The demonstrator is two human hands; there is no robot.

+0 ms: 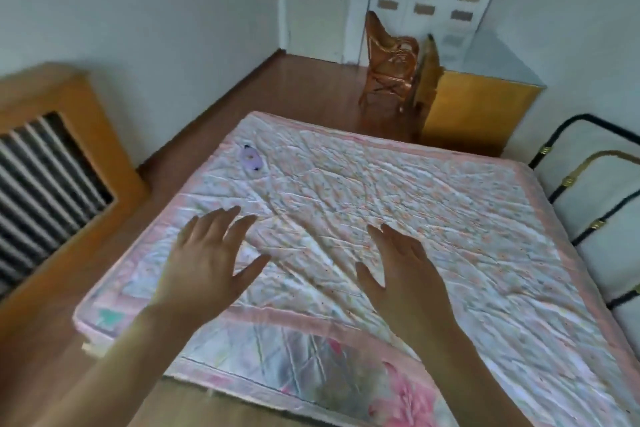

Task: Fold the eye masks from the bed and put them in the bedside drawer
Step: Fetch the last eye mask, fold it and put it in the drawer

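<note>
My left hand and right hand hover spread wide and empty above the bed. A purple eye mask lies well apart, near the far corner.

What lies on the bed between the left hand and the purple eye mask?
Nothing visible does. The left hand is open above the quilt, and the purple eye mask lies flat farther away, near the bed's far left corner. Only bare, wrinkled quilt is between them. The right hand is off to the side.
</note>
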